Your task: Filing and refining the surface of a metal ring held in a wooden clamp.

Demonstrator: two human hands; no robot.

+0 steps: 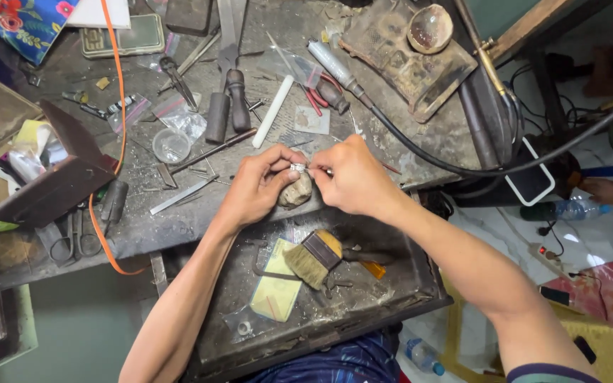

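Observation:
My left hand (257,186) pinches a small silver ring (297,167) over a worn wooden peg (296,191) at the bench's front edge. My right hand (352,177) is closed around a thin tool whose tip meets the ring; most of the tool is hidden in the fingers. Both hands touch at the ring. Below them sits an open metal drawer (406,284) with a flat brush (313,259) and a yellowish plastic bag (278,291) in it.
The dirty workbench (143,227) holds pliers (321,96), files, a white rod (272,112), a small plastic cup (172,145), scissors (72,237) and an open box (44,170) at left. A black hose (420,159) runs right. A phone (530,181) and bottle (569,209) lie right.

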